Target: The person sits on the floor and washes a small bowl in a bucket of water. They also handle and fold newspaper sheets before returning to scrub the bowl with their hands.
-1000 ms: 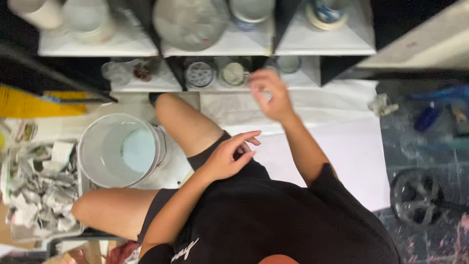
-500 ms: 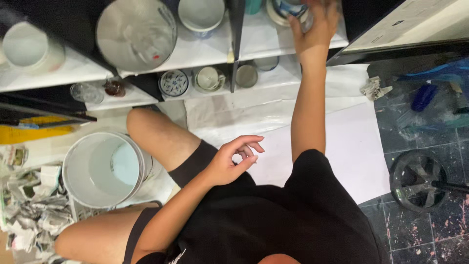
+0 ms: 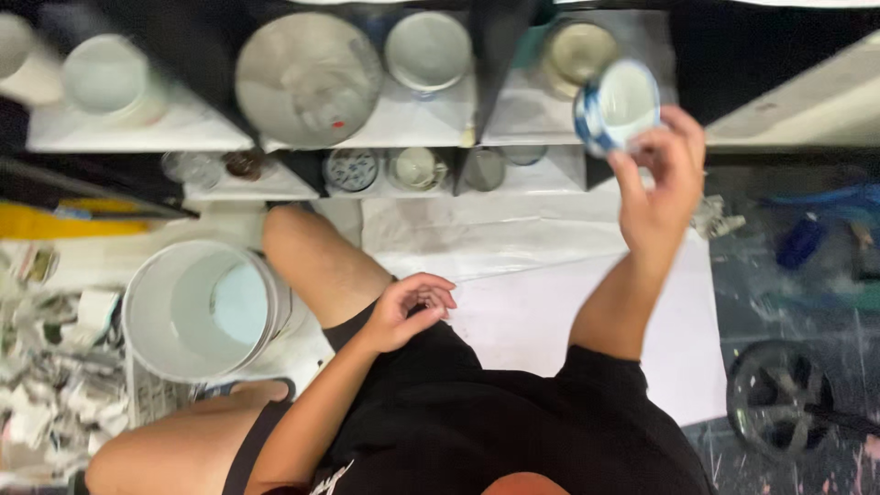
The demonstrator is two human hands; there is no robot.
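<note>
Right hand (image 3: 662, 188) lifts a blue-and-white cup (image 3: 619, 104), fingers closed round its rim; left hand (image 3: 410, 310) rests loosely curled, empty, on the thigh

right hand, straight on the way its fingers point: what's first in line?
The right hand holds a blue-and-white cup and points up toward the shelf. Beyond the cup, the first thing in line looks like the brownish round jar on that shelf, though depth is unclear from above.
</note>
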